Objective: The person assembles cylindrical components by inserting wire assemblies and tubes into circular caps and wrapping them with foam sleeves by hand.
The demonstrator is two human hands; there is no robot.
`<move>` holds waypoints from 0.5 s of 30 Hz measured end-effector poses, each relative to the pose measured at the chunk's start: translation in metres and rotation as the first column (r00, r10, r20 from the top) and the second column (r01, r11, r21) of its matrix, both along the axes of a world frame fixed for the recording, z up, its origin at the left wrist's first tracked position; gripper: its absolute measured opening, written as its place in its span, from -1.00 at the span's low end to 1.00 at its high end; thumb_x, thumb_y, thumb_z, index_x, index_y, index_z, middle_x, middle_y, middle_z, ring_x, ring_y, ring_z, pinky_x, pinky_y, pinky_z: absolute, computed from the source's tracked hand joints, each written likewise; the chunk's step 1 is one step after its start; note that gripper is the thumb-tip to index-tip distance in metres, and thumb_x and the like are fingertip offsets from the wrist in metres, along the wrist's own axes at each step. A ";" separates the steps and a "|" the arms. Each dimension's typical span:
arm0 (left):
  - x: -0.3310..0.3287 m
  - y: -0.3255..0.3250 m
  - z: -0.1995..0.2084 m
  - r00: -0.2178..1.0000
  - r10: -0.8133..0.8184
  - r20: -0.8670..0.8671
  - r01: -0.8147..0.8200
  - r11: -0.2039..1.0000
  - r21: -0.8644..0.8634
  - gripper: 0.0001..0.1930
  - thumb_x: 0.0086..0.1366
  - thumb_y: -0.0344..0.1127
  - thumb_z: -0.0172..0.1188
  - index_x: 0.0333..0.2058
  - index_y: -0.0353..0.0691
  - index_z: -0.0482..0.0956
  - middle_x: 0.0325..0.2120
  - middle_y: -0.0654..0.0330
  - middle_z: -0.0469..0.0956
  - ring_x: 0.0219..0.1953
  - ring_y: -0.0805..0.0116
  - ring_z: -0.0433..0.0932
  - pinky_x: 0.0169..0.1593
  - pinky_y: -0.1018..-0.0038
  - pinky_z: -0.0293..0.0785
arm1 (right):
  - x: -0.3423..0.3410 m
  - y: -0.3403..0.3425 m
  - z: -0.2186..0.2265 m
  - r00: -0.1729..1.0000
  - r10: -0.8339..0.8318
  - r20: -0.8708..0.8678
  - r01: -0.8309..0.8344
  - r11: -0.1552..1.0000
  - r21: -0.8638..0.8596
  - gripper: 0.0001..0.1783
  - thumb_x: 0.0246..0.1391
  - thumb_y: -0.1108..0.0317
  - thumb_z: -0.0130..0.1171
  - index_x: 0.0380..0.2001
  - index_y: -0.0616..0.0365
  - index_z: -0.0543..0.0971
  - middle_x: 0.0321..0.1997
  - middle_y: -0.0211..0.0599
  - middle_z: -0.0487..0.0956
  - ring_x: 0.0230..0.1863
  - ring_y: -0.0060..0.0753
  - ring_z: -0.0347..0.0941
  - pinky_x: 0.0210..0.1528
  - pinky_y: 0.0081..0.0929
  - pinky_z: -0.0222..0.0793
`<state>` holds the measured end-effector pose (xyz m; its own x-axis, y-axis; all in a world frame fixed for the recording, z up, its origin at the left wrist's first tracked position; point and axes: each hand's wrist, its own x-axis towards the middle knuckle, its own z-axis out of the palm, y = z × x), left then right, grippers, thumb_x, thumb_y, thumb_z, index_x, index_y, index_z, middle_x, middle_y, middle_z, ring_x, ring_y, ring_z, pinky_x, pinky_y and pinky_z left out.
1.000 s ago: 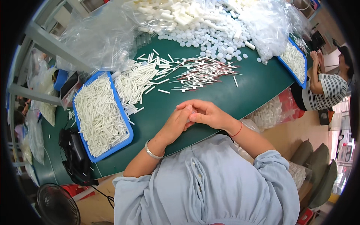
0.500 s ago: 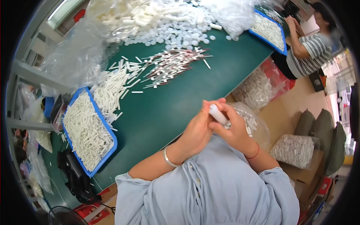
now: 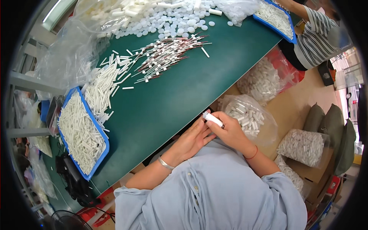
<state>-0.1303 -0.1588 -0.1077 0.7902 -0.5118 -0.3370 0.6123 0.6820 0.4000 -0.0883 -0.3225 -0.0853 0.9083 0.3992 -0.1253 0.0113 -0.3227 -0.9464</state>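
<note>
A short white tube (image 3: 214,120) with a translucent cap on its upper-left end is pinched by my right hand (image 3: 234,135). Its other end is dark. My left hand (image 3: 190,141) lies palm up, fingers stretched out and apart, with the fingertips just beside the capped end; whether they touch it I cannot tell. Both hands are in front of my body at the near edge of the green table (image 3: 168,111). Beside my right hand, below table height, is a clear bag (image 3: 267,135) of similar white tubes.
At left stand a blue tray (image 3: 106,151) of thin white sticks and a loose stick pile (image 3: 100,92). Farther back lie thin reddish-white swab-like sticks (image 3: 165,57) and round translucent caps (image 3: 165,25). Another blue tray (image 3: 294,38) and a person in stripes (image 3: 316,48) are far right.
My left hand has come off the tube and opened. The tube, held in my right hand, has moved left and down, its capped end showing. The whole view has shifted slightly.
</note>
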 end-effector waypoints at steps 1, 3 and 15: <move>0.002 0.000 0.000 0.998 0.052 -0.022 -0.053 0.998 -0.018 -0.49 0.48 -0.07 -0.17 0.31 -0.06 0.08 0.25 0.22 0.18 0.29 0.33 0.18 0.34 0.23 0.12 | 0.002 0.003 -0.002 1.000 0.002 0.007 -0.002 1.000 -0.013 -0.71 0.14 0.25 0.16 -0.17 0.24 0.50 -0.44 -0.18 0.59 -0.46 -0.40 0.54 -0.43 -0.44 0.41; 0.003 0.001 -0.001 0.997 0.074 -0.022 -0.074 0.997 -0.015 -0.52 0.48 -0.05 -0.19 0.29 -0.04 0.12 0.23 0.23 0.21 0.28 0.35 0.20 0.31 0.24 0.17 | 0.006 0.007 -0.004 1.000 0.012 0.008 -0.012 0.999 -0.030 -0.72 0.14 0.25 0.16 -0.19 0.24 0.50 -0.45 -0.17 0.59 -0.46 -0.38 0.54 -0.43 -0.44 0.40; 0.012 0.007 -0.005 0.993 0.095 -0.075 -0.095 0.995 0.000 -0.57 0.50 -0.15 -0.26 0.29 -0.06 0.13 0.23 0.28 0.21 0.23 0.36 0.27 0.25 0.27 0.27 | -0.006 0.026 0.003 0.996 -0.065 0.058 0.077 0.972 -0.220 -0.76 0.15 0.30 0.15 -0.21 0.24 0.44 -0.42 -0.06 0.58 -0.45 -0.22 0.56 -0.39 -0.37 0.43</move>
